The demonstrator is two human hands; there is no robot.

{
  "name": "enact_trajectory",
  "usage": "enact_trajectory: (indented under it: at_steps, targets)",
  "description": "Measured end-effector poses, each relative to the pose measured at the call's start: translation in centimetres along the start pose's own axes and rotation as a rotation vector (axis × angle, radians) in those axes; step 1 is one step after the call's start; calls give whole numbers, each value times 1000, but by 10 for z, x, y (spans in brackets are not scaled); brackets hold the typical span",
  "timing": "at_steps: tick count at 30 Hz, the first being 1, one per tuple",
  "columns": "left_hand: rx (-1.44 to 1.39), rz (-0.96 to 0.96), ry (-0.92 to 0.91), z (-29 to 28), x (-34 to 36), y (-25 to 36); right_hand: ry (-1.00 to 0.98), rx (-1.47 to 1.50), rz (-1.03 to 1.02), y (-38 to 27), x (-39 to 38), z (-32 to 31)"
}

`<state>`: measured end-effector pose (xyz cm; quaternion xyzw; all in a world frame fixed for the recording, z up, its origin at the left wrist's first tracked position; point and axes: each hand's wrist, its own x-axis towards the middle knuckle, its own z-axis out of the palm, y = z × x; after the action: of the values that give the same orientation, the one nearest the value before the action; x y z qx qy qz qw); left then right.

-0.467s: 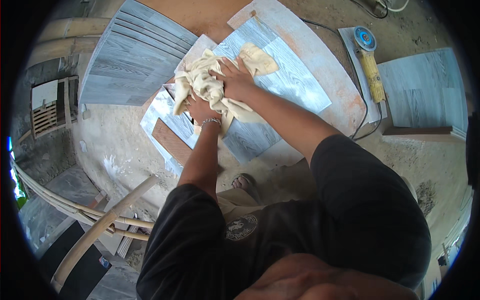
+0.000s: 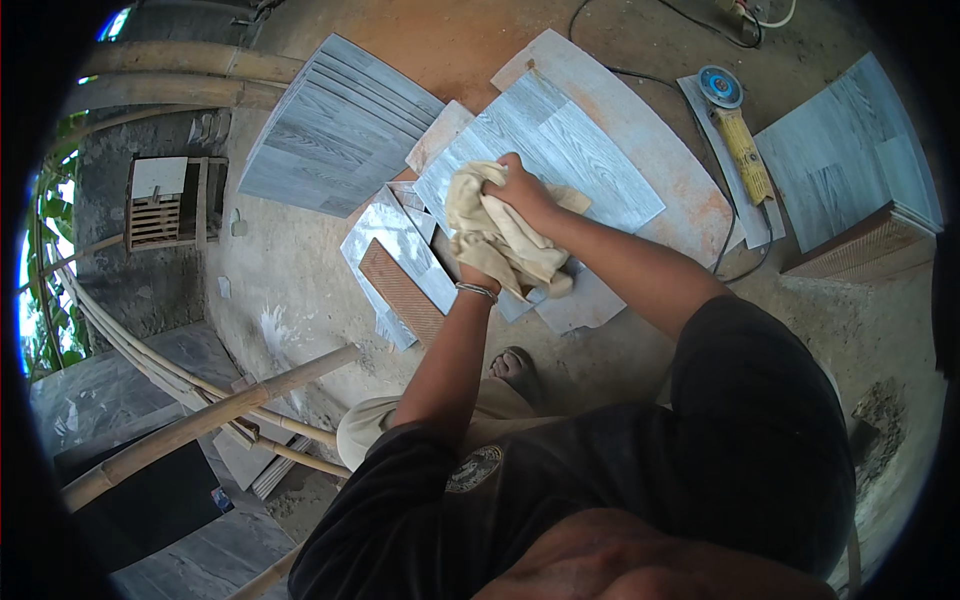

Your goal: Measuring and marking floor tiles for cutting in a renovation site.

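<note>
Cream cloth point(image 2: 520, 240) lies bunched between our two hands, over the near left part of a blue-grey tile point(image 2: 600, 160); how hard it bears on the surface, we cannot tell. Our right hand point(image 2: 522, 195) grips the upper folds, its fingers curled into the fabric. Our left hand point(image 2: 477, 275) is at the lower side of the bundle, mostly covered, so we cannot tell whether its fingers are closed or spread. To handle the cloth well, we judge it best to gather the loose end into a firm pad, press evenly with both palms, and mind the tile's corners, where soft fabric could snag. The cloth is limp and creased, with thick rounded folds; the tile is flat and straight-edged, patterned like wood grain in staggered planks. Under the tile, a pale slab point(image 2: 690, 205) shows a dusty, rust-stained face. Left of the cloth, a narrow brown strip point(image 2: 402, 290) looks finely ridged, and beyond it stands a stack of similar tiles point(image 2: 340, 120), their edges stepped like a fan.
</note>
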<state>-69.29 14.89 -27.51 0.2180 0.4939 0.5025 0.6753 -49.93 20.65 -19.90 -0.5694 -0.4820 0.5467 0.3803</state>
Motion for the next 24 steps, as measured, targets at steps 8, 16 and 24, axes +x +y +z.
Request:
enact_trajectory:
  at_steps: [8,16,24]
  targets:
    - [1636,-399,67,-28,-7,67,-282,-925,-51,-19,-22,-29]
    - [1327,533,-428,69,-20,21,-667,-321,-233,58,4,-38]
    - [1991,220,-146,70,-62,-45,-402,-650,96,-6,-59,-237]
